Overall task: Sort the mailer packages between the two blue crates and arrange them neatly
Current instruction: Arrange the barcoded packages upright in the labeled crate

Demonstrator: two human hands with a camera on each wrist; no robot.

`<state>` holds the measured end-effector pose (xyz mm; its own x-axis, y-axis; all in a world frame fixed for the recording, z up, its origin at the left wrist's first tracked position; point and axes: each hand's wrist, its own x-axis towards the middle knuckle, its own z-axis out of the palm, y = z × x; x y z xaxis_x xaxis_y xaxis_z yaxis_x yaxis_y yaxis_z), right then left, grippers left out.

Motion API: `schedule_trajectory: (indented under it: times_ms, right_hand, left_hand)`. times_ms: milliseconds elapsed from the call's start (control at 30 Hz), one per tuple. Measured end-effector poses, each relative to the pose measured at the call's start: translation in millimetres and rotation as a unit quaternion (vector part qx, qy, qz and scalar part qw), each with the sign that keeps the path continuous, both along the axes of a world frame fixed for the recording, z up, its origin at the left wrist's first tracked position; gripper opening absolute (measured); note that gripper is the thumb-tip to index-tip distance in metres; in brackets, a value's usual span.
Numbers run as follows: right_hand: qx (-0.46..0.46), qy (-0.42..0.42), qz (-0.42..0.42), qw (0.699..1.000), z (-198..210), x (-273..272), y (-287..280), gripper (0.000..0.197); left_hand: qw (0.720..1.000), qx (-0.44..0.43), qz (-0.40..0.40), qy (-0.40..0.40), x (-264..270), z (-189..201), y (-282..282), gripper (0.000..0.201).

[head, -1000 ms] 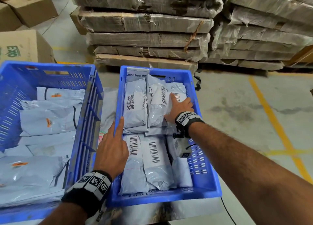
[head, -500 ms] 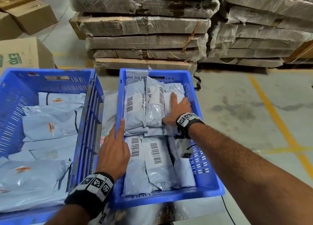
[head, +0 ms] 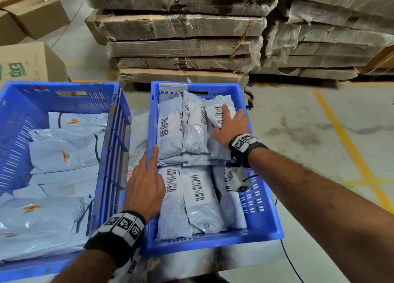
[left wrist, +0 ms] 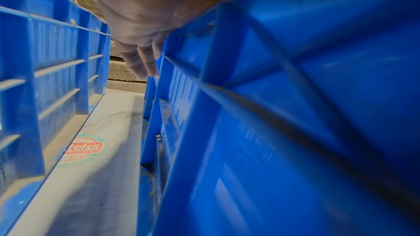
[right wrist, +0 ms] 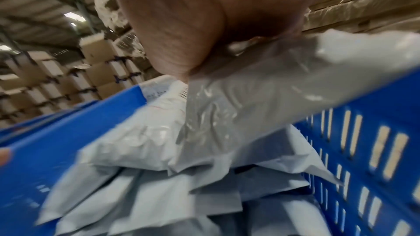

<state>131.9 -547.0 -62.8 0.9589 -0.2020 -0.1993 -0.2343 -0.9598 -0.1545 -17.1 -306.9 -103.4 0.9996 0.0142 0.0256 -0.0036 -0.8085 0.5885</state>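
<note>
Since a moment ago, his right hand (head: 231, 126) is sliding farther along the rear-right mailer (head: 219, 114) in the right crate (head: 264, 225), fingers flat; left hand (head: 145, 186) is resting open-fingered on the rim. Pressing evenly should be seating it flush.

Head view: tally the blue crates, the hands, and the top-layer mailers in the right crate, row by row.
Blue crates: 2
Hands: 2
Far-row mailers: 3
Near-row mailers: 3
Upright mailer at far wall: 1
Total: 11
</note>
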Motion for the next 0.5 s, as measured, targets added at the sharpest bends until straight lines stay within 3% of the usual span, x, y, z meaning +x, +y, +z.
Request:
schedule_trajectory:
  times_ms: [167, 267, 400, 500]
  right_hand:
    - [0.035, 0.012, 0.069, 0.997, 32, -46, -14, 0.083]
    - [0.045, 0.062, 0.104, 0.992, 43, -92, -23, 0.084]
    - [0.015, 0.164, 0.134, 0.977, 32, -143, -26, 0.090]
    - [-0.017, 0.204, 0.141, 0.969, 12, -151, -27, 0.091]
  left_hand:
    - [1.000, -0.004, -0.002, -0.002, 0, -1, 0, 0.074]
    - [1.000, -0.007, 0.003, 0.002, 0, -1, 0, 0.074]
    - [1.000, -0.008, 0.001, 0.000, 0, -1, 0, 0.073]
    - [1.000, -0.005, 0.005, 0.005, 0, -1, 0, 0.072]
